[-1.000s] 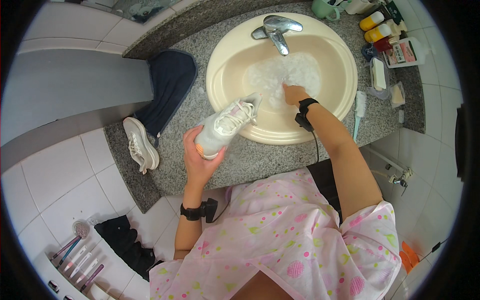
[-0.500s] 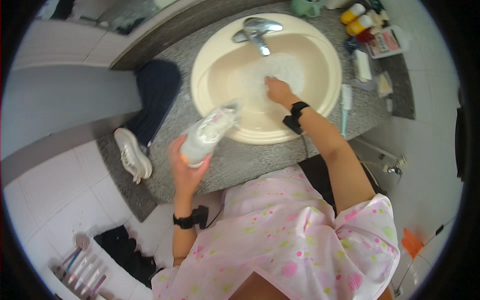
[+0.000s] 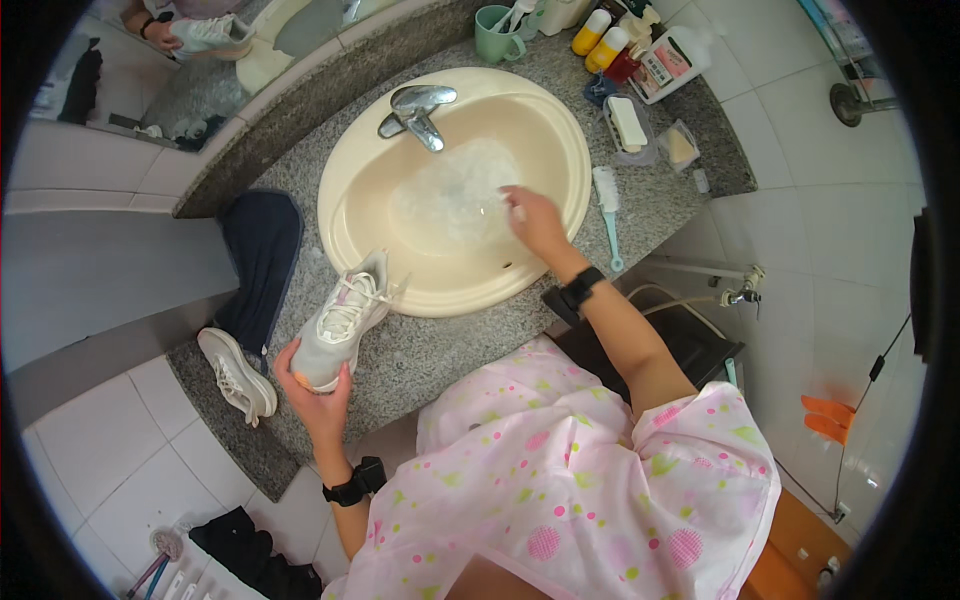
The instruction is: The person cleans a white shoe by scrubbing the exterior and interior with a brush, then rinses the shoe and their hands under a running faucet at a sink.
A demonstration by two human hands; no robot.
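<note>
My left hand (image 3: 318, 395) is closed around the toe end of a white-grey sneaker (image 3: 345, 325) with white laces. The sneaker tilts over the counter, its heel end at the rim of the cream oval sink (image 3: 350, 255). Inside the basin lies whitish, sudsy water (image 3: 455, 195). Over the right part of the basin is my right hand (image 3: 537, 225), its fingers curled and slightly blurred. A small whitish bit shows at the fingertips, too unclear to name. A chrome faucet (image 3: 417, 115) stands at the back of the sink.
Another white sneaker (image 3: 238, 375) rests at the counter's left end, beside a dark navy cloth (image 3: 255, 265). Right of the sink lie a white-bristled brush (image 3: 608, 215) and a soap bar in a dish (image 3: 628, 125). Bottles (image 3: 605, 48) and a green mug (image 3: 497, 35) stand behind.
The view has shifted, so the sink appears further left and lower. My left hand still grips the sneaker, now held steadier beside the sink. My right hand remains over the basin, nearer its right side.
</note>
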